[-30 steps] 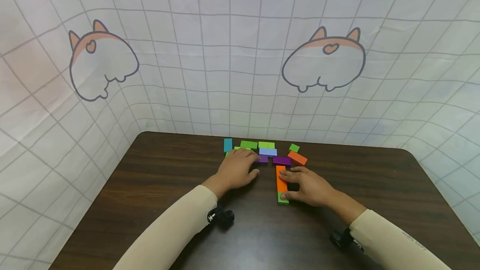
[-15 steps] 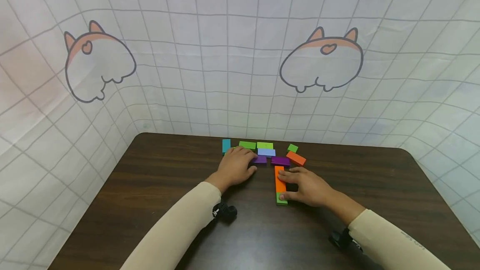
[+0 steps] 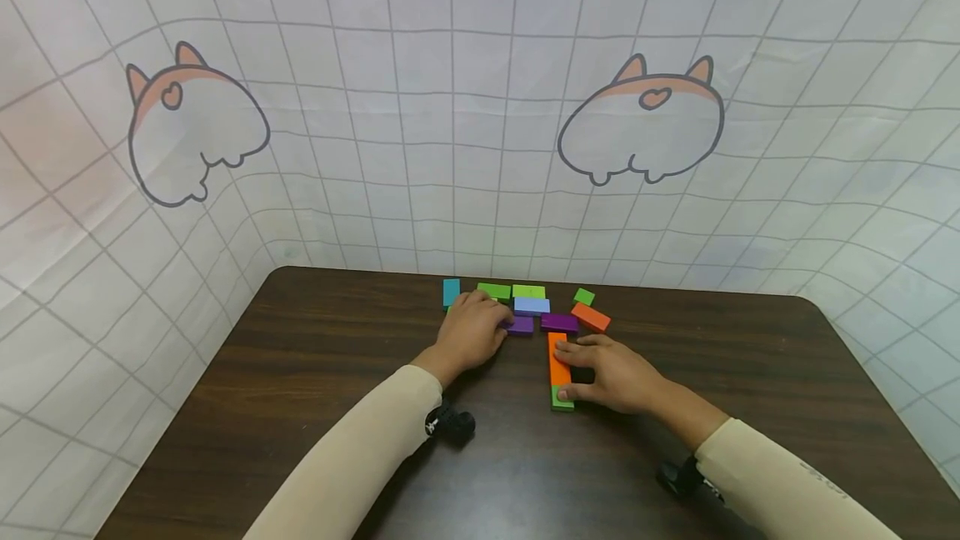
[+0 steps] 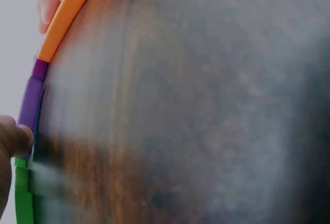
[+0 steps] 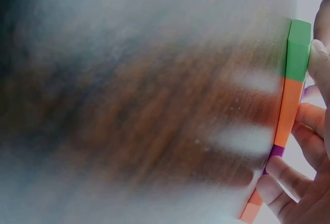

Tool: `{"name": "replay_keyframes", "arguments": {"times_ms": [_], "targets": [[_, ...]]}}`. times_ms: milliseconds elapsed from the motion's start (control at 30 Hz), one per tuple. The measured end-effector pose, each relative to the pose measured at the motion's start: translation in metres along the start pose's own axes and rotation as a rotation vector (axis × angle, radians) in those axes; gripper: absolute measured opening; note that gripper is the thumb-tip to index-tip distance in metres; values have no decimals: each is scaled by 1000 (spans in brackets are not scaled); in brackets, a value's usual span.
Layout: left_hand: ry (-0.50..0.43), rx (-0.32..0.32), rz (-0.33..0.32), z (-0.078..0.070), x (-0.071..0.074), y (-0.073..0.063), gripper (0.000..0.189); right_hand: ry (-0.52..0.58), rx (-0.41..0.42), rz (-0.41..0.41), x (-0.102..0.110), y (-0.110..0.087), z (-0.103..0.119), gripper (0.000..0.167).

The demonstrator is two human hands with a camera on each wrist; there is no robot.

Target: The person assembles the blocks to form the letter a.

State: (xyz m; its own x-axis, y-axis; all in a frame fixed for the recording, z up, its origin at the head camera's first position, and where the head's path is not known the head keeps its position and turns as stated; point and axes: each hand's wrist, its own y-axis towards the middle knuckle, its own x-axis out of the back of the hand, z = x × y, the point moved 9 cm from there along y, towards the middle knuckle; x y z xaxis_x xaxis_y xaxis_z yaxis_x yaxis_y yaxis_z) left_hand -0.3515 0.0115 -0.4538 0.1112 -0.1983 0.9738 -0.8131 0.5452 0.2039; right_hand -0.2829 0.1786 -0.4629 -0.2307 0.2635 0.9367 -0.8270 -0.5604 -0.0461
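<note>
My left hand [image 3: 471, 332] is at the left end of a purple block [image 3: 521, 326], with the thumb and fingers pinching it. In the left wrist view the thumb [image 4: 21, 137] lies against that purple block [image 4: 31, 102]. My right hand [image 3: 618, 373] rests on a column made of an orange block [image 3: 558, 361] and a green block [image 3: 562, 400]. Its thumb touches the green block and its fingers, fairly straight, lie on the orange one. A dark purple block [image 3: 559, 322] lies across the column's far end, just right of the pinched block.
Behind the hands lie a teal block [image 3: 451, 292], a green block [image 3: 493, 291], a lime block [image 3: 528, 291] and a light blue block [image 3: 532, 306]. To the right are a red-orange block [image 3: 592, 317] and a small green block [image 3: 584, 297]. A gridded cloth [image 3: 420, 148] borders the table [image 3: 300, 390].
My left hand has shifted slightly, and its thumb has drawn in toward the fingers at the purple block, which sits slightly nearer me. The right hand stays on the orange and green blocks.
</note>
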Motion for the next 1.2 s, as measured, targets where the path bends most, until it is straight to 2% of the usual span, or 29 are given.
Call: {"name": "replay_keyframes", "arguments": {"times_ms": [133,267,1200], "targets": [[-49,-37,-4,-6,-2,-1,19,-5,-1,1,0,0,-1,76],[-57,-61,3,-12,-5,-1,19,-4,-6,5,1,0,-1,76],[-43,-40,12,-18,-8,1,20,-1,-9,5,0,1,-4,78]]}}
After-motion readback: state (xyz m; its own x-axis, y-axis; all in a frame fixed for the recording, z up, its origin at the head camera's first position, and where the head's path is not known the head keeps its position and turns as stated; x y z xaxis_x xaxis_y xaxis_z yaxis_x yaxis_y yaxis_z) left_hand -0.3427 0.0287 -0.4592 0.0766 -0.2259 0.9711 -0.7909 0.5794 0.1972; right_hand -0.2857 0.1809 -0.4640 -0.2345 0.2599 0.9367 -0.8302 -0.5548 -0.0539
